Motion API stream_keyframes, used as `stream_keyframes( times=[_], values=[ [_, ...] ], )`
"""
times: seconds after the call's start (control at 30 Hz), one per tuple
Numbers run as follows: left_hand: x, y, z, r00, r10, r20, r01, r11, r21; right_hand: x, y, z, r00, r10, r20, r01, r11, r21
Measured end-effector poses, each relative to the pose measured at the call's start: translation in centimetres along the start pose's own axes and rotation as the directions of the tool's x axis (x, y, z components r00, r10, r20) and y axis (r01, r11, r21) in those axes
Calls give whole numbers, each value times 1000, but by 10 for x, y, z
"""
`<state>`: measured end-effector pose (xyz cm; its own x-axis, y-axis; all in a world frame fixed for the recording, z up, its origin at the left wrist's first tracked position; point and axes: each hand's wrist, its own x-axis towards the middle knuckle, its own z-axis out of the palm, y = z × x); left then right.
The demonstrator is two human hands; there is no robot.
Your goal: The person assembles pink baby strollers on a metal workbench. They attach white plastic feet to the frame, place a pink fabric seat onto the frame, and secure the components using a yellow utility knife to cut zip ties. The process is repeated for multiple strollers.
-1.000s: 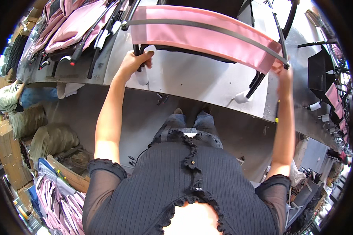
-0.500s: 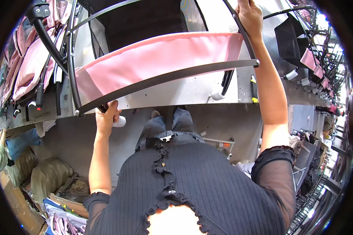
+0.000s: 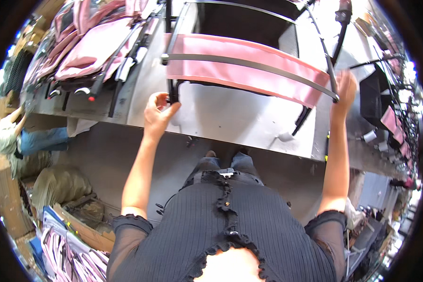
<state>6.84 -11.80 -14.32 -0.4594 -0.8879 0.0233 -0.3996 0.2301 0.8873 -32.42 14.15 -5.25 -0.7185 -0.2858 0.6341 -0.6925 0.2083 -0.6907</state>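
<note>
A black tubular frame point(image 3: 249, 63) with a pink fabric panel point(image 3: 221, 47) stands on the worktable. Its flat dark bar crosses the pink panel, and a black fabric body with mesh sides point(image 3: 249, 26) lies behind. My left hand point(image 3: 157, 115) is beside the frame's left lower leg point(image 3: 174, 91), thumb apart from the curled fingers, with nothing visible between them. At the right corner of the frame, my right hand point(image 3: 344, 91) lies close against the tube end; its fingers are blurred, so I cannot see whether they grip.
A pile of pink fabric frames point(image 3: 94, 49) covers the table's left end. On the right stand a black bin-like part point(image 3: 375, 94) and more black frames. The pale table edge point(image 3: 244, 141) runs before me. Another person's arm point(image 3: 19, 117) shows at far left.
The frame appears farther right and tilts the other way. My left hand has let go of the leg it gripped. My right hand has come down along the side tube to the corner.
</note>
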Motion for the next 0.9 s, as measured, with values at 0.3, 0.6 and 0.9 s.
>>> stream_keyframes(
  times=[0.3,0.6,0.9],
  values=[
    [13,52,-17,993,91,70,-114,829,547,-134,-12,-15,879,417,232,-238,804,-545],
    [29,126,-50,958,35,283,102,885,-455,-56,-82,-34,917,326,232,-390,854,343],
    [120,147,-27,987,152,46,-139,965,-221,23,-62,0,964,205,169,-210,978,10]
  ],
)
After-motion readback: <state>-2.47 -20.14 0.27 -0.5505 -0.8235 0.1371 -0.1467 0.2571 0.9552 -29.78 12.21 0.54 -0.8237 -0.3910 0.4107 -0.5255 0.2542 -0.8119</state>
